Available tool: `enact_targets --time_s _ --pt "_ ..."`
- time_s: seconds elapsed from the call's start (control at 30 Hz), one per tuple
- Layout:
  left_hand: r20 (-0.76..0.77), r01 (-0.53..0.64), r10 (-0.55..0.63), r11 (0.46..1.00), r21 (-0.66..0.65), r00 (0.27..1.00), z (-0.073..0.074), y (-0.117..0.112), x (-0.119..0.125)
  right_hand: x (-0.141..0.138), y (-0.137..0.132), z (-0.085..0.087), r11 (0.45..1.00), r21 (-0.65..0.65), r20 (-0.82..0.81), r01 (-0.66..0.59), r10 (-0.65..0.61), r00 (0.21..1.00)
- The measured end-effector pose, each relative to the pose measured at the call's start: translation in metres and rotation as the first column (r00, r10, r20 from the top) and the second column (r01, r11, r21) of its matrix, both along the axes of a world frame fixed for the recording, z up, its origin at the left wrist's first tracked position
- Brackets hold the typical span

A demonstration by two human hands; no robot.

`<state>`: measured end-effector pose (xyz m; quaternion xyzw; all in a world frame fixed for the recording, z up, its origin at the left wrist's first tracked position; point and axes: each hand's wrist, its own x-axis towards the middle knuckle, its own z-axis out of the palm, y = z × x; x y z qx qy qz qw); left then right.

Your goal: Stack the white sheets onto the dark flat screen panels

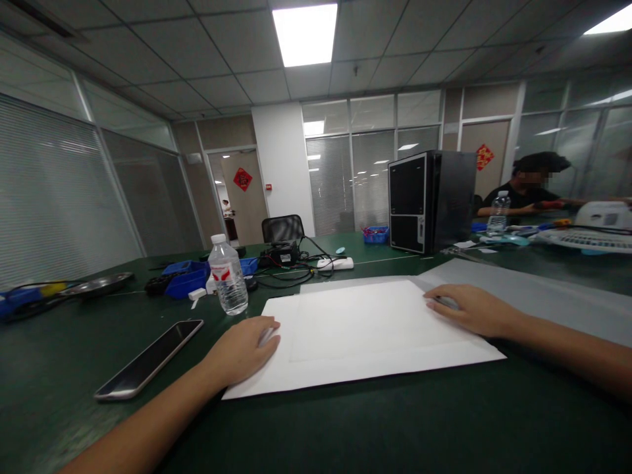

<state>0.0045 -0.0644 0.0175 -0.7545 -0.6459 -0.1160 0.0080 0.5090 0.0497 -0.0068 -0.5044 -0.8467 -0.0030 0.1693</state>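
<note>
A large white sheet (360, 332) lies flat on the dark green table (375, 428) in front of me. My left hand (241, 349) rests palm down on the sheet's left edge, fingers curled loosely and nothing in them. Palm down on the right edge rests my right hand (469, 309), its fingers stretched flat. Both hands press on the sheet and grip nothing.
A smartphone (148, 359) lies at the left, a water bottle (228, 275) behind it. Blue bins (187, 276), cables and a power strip (336, 263) sit further back. A black computer tower (429, 201) stands at the right, a grey sheet (533, 296) beside it. Another person (530, 187) sits far right.
</note>
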Motion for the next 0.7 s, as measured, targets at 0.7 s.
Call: enact_targets --time_s 0.7 --pt "-0.006 0.002 -0.002 1.000 -0.003 1.000 -0.002 0.002 -0.002 0.003 0.004 -0.003 0.999 -0.004 -0.021 0.052 -0.052 0.998"
